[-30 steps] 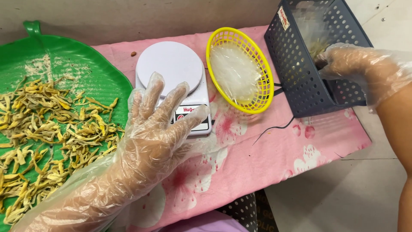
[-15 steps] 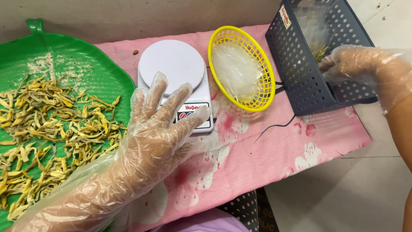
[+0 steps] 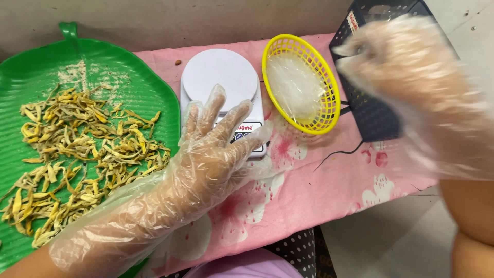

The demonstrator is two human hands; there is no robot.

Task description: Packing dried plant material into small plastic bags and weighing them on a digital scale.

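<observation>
My left hand (image 3: 211,154), in a loose clear plastic glove, hovers with its fingers spread over the front edge of a white kitchen scale (image 3: 218,72) and holds nothing. My right hand (image 3: 411,87), also gloved, is raised close to the camera and blurred, in front of a black mesh basket (image 3: 373,121). Whether it holds anything does not show. Between scale and black basket lies a yellow oval basket (image 3: 329,110) with a clear plastic bag (image 3: 296,85) in it.
A large green leaf-shaped tray (image 3: 31,67) at the left carries many dried yellow strips (image 3: 87,149). Everything rests on a pink flowered cloth (image 3: 309,180), whose edge drops off at the lower right. A thin black cable (image 3: 339,153) runs across the cloth.
My right hand has come off the side of the black basket and swung up toward the camera, now blurred. My left hand has stayed over the scale.
</observation>
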